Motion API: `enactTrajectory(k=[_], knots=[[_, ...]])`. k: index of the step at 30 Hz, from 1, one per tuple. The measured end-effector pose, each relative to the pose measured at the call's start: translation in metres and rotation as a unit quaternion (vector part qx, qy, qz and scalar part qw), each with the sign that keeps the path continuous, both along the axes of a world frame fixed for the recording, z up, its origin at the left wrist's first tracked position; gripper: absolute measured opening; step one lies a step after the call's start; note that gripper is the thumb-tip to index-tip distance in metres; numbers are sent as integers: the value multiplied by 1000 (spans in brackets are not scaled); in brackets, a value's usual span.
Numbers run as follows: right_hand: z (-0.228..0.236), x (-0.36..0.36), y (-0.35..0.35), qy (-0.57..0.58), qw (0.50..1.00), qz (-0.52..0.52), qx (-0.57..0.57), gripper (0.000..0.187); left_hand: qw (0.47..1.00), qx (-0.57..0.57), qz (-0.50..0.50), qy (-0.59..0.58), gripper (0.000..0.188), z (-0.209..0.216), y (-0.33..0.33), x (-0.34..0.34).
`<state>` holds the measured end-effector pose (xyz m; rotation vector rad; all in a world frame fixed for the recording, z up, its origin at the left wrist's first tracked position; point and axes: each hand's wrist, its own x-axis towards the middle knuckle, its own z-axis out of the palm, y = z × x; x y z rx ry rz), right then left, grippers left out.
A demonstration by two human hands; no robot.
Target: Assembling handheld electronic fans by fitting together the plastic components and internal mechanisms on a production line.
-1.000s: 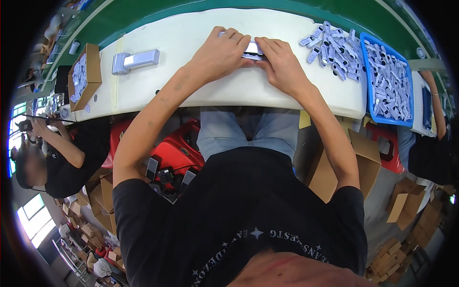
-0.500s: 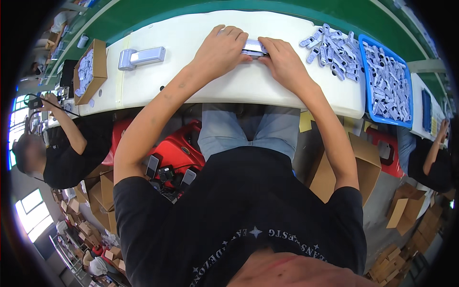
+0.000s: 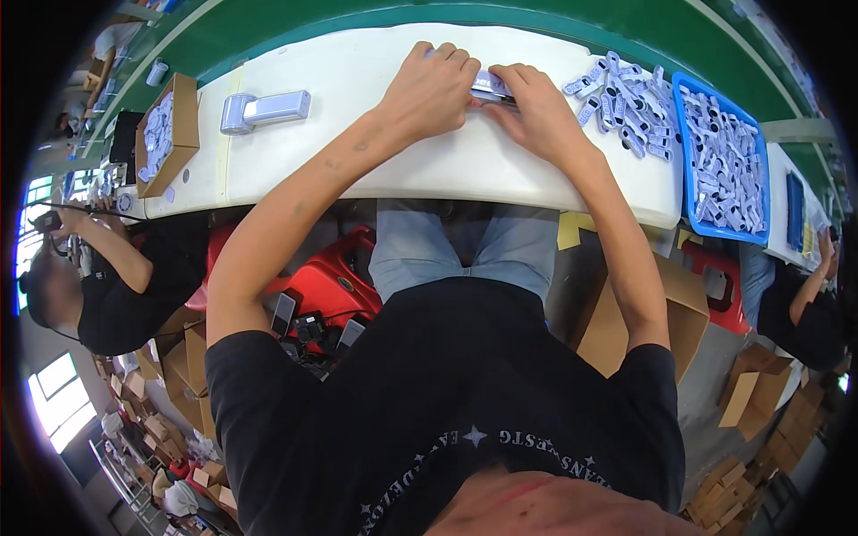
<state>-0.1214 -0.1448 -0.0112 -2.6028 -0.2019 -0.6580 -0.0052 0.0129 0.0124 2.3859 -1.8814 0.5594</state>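
On the far side of the white table, my left hand (image 3: 433, 91) and my right hand (image 3: 542, 114) are both closed around one pale lilac-grey plastic housing (image 3: 491, 83). My left fingers wrap its left end and hide it. The right thumb and fingers pinch the other end, and a dark, shiny edge shows along the near side. Left of my hands lies a similar pale plastic housing (image 3: 278, 106), with a wide block at one end. To the right of my right hand is a loose pile of small pale plastic parts (image 3: 623, 105) with dark openings.
A blue basket (image 3: 684, 147) full of the same small parts stands at the table's right end. At the left end is a cardboard box (image 3: 186, 112) of pale parts. Co-workers sit on both sides. A red stool (image 3: 332, 279) and open cartons (image 3: 684, 290) stand below the table.
Both hands have shifted slightly right with the housing, which now slopes down to the right. My left hand has turned a little and covers more of it.
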Motion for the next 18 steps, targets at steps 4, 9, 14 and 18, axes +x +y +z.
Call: enactTrajectory(k=[4, 9, 14, 18], knots=[[-4, 7, 6, 2, 999, -21, -38, 39, 999, 27, -42, 8, 35, 4, 0, 6], [-6, 7, 4, -40, 999, -10, -32, 38, 994, 99, -35, -5, 36, 11, -5, 8], [-1, 13, 2, -11, 1000, -9, 10, 35, 997, 67, -24, -41, 34, 0, -4, 6], [-1, 17, 1, -1, 1000, 0, 17, 33, 998, 57, -20, -25, 32, -4, -5, 11]])
